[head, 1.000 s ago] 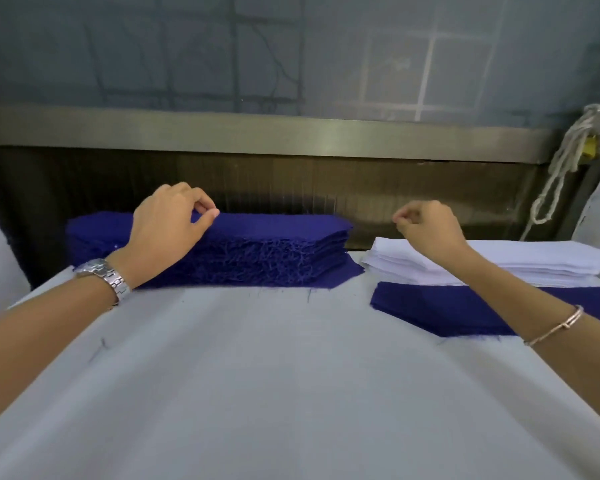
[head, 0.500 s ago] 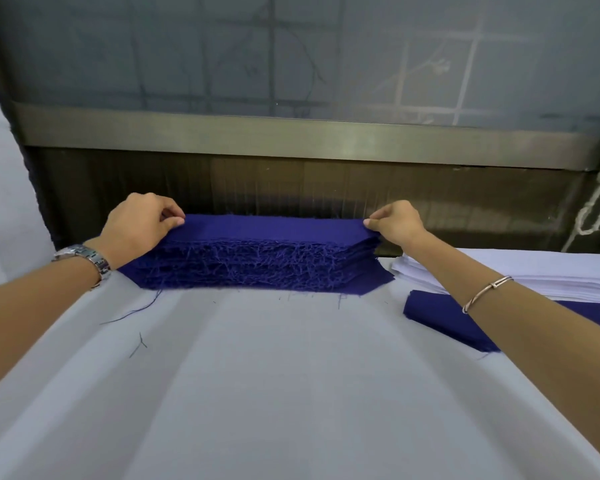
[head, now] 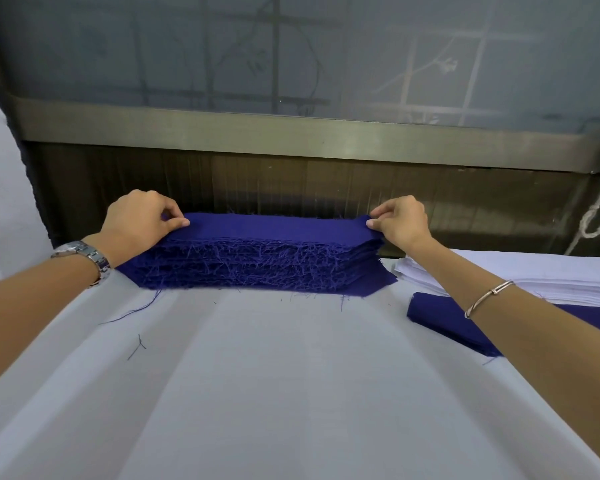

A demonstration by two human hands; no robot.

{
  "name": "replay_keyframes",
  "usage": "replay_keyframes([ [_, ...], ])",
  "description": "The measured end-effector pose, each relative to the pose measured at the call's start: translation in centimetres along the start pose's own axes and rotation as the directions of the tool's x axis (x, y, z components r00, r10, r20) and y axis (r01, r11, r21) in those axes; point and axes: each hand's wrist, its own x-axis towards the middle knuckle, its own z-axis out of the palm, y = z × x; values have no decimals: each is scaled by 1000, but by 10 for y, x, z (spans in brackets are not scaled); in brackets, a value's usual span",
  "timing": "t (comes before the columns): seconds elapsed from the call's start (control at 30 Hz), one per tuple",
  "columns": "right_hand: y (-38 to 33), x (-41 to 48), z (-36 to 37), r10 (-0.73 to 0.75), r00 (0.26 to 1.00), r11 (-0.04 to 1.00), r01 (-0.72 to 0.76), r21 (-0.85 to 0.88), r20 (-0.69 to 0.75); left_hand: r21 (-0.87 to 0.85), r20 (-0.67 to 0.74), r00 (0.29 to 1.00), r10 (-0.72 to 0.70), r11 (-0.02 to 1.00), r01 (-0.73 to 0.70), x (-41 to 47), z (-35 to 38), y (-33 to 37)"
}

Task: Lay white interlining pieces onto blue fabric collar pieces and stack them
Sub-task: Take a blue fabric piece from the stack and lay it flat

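Head view: mid-frame, the stack of blue collar pieces (head: pixel 257 265) sits at the far edge of the desk (head: pixel 291 393). Left grip (head: pixel 139 223) pinches the top blue piece (head: pixel 278 226) at its left end, and right grip (head: pixel 400 221) pinches the right end, fingers curled. Looks like the pick-off step. Next: peel it clear, lay it flat, then go for the white interlining stack (head: pixel 551 282), right of frame.
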Motion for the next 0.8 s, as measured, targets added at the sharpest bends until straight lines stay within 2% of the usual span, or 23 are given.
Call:
replay_keyframes([
  [0.8,9,-6,3,-148,985,989,148,-7,-87,3,16,1000,7,1000,-7,5,3,-2],
])
